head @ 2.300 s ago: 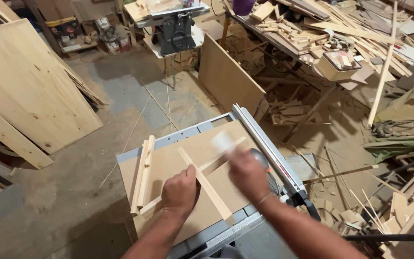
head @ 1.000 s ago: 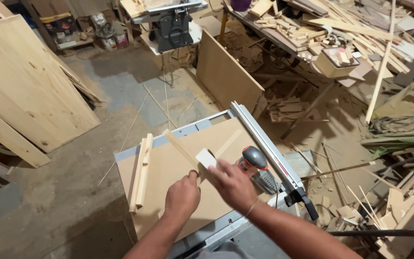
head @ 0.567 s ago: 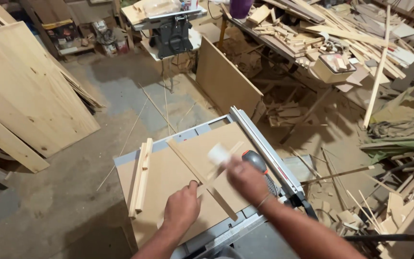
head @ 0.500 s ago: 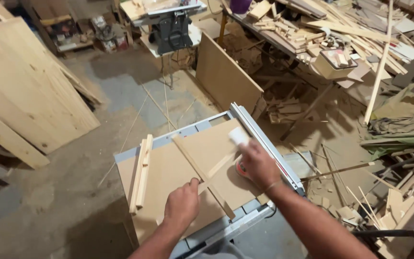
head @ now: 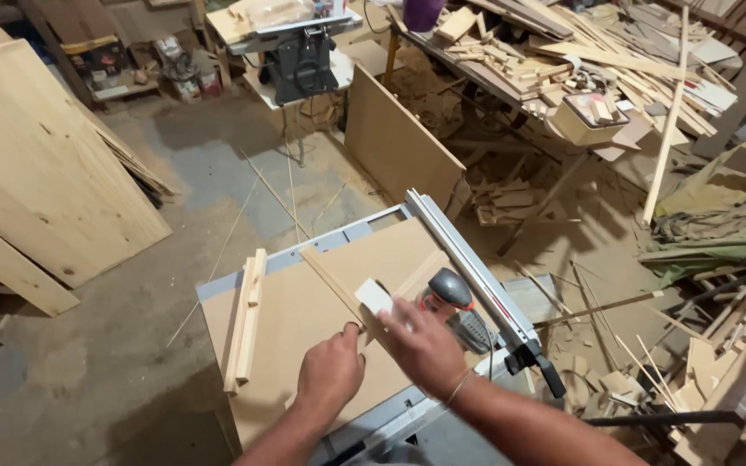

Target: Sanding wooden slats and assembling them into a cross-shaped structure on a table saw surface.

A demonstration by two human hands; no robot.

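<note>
The step in hand looks like sanding or rubbing down the face of a thin wooden slat [head: 331,280] where it crosses a second, shorter slat [head: 420,272] on a brown board [head: 304,345] laid over a table saw. The right hand [head: 425,345] closes its fingers over a small pale block [head: 374,296], probably a sanding block, and presses it onto the slat just ahead of the knuckles; the wrist is low and the forearm comes in from the lower right, reaching across the board. The left hand [head: 330,375] sits just beside it, curled into a loose fist with thumb and forefinger pinching or pinning the near end of the same slat against the board; whether it truly grips the wood or only bears down on it cannot be told. The two hands are almost touching, the block between and slightly beyond them. Just right of the right hand lies a grey and orange power tool [head: 455,302], close to the saw's metal fence rail [head: 477,267]. Well to the left of the left hand a pair of wooden strips [head: 245,315] rests untouched. Judged from this, the next stroke calls for steady downward pressure from the left hand so that the slat does not slide, and a short push of the block along the grain, kept clear of the tool.
</note>
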